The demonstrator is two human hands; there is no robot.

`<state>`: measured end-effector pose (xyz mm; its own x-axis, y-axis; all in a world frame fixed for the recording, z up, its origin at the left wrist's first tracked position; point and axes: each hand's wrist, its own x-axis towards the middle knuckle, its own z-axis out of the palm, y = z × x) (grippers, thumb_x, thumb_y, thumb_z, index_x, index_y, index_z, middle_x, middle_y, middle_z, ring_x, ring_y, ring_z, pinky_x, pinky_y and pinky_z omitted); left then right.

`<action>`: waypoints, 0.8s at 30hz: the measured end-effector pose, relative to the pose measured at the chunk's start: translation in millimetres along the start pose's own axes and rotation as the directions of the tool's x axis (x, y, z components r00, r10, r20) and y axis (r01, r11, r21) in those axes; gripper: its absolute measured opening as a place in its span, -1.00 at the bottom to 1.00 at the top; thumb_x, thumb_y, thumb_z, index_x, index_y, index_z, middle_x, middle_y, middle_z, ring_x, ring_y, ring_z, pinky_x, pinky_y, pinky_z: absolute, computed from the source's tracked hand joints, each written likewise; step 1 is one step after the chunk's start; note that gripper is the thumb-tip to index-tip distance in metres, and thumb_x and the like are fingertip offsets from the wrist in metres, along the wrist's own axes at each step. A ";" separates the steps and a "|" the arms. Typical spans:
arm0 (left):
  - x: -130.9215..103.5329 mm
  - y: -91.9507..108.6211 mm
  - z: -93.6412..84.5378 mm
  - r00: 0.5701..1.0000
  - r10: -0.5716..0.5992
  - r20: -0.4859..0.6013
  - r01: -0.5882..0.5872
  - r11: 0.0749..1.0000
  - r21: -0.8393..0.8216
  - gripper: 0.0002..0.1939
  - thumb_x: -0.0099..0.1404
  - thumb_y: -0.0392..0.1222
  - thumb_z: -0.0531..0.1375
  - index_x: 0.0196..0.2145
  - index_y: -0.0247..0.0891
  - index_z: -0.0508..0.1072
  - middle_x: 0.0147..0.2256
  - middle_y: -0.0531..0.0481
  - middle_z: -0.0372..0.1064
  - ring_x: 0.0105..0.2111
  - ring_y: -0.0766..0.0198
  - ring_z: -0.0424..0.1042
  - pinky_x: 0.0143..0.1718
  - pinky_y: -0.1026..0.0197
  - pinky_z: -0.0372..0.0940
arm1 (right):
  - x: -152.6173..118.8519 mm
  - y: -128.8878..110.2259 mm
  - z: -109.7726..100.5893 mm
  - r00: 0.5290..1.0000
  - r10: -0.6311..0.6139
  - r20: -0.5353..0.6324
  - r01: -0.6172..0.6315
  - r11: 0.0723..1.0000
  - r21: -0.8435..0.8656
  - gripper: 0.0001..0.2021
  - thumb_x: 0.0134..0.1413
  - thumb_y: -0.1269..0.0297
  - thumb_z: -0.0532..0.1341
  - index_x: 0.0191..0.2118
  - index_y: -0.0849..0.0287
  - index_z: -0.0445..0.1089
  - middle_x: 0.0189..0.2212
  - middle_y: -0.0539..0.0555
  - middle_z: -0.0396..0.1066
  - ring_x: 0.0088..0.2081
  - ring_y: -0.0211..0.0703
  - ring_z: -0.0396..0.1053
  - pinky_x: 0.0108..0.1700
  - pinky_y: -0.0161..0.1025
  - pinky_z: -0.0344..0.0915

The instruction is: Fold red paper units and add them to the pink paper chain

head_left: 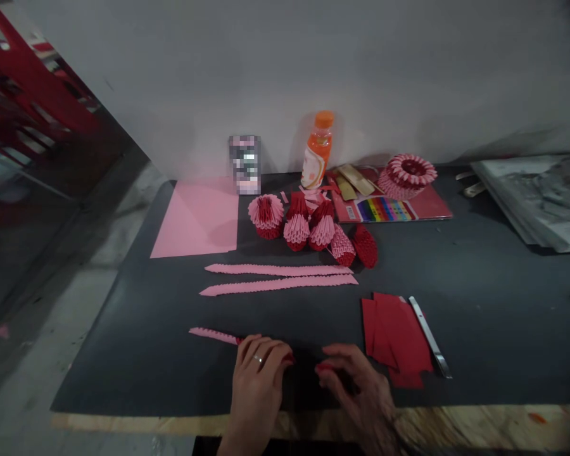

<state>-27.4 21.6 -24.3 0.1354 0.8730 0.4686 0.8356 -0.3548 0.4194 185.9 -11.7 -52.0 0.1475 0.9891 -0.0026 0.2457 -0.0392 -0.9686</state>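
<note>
My left hand, with a ring on one finger, is closed over the red end of a folded-paper strip. The strip's pink part sticks out to the left, on the table. A bit of red paper shows at my left fingertips. Across a small gap, my right hand pinches a small red paper piece between thumb and fingers. Two long pink folded-paper strips lie side by side farther back. Right of my right hand are red paper rectangles with a metal craft knife along their edge.
Several pink and red folded-paper pieces stand mid-table. Behind them are an orange drink bottle and a blurred-out upright object. Pink sheets lie left; a ring-shaped paper piece sits on a red packet; a plastic-wrapped stack lies far right.
</note>
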 end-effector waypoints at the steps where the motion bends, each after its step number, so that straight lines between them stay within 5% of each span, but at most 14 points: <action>1: -0.9 -0.3 -1.3 1.000 0.003 -0.006 -0.003 1.000 0.001 -0.60 0.56 -0.55 0.26 -0.21 -0.04 0.73 -0.27 0.21 0.87 -0.27 0.19 0.86 0.06 0.07 0.71 | 0.6 0.2 2.3 0.998 -0.052 -0.022 0.051 0.997 -0.065 -0.84 0.47 0.05 0.55 0.07 -0.20 0.78 -0.34 -0.08 0.88 -0.40 -0.03 0.86 -0.33 -0.34 0.76; 5: -7.9 -2.6 -5.2 0.999 0.030 -0.021 -0.030 0.999 -0.020 -0.63 0.61 -0.50 0.27 -0.15 -0.06 0.77 -0.23 0.19 0.91 -0.25 0.21 0.89 0.02 0.11 0.73 | 2.3 -1.0 15.9 0.958 -0.284 -0.046 0.260 0.924 -0.282 -0.79 0.53 0.21 0.42 -0.13 -0.23 0.85 -0.24 -0.08 0.91 -0.31 -0.03 0.90 -0.19 -0.29 0.84; 9: -16.8 -7.1 -8.8 0.997 0.078 -0.016 -0.079 0.997 -0.023 -0.64 0.59 -0.50 0.28 -0.01 -0.12 0.83 -0.11 0.10 0.98 -0.18 0.19 0.94 0.08 0.13 0.75 | 2.6 -5.4 28.6 0.924 -0.381 -0.030 0.347 0.871 -0.348 -0.72 0.55 0.31 0.37 -0.13 -0.20 0.85 -0.33 -0.07 0.86 -0.35 -0.07 0.83 -0.23 -0.29 0.82; 24: -16.2 -8.4 -14.8 0.996 0.084 0.025 -0.083 0.996 -0.043 -0.65 0.61 -0.47 0.26 -0.06 -0.17 0.86 -0.11 0.01 0.99 -0.17 0.08 0.96 -0.03 0.05 0.85 | -3.2 -6.6 38.7 0.893 -0.450 -0.004 0.393 0.784 -0.482 -0.65 0.56 0.47 0.28 -0.04 -0.13 0.80 -0.25 -0.04 0.89 -0.26 -0.03 0.85 -0.11 -0.19 0.87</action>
<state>-44.5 5.5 -24.0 0.2183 0.8483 0.4823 0.7976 -0.4399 0.4126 146.6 -9.1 -55.2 0.0250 0.9003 0.4346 0.7118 0.2892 -0.6401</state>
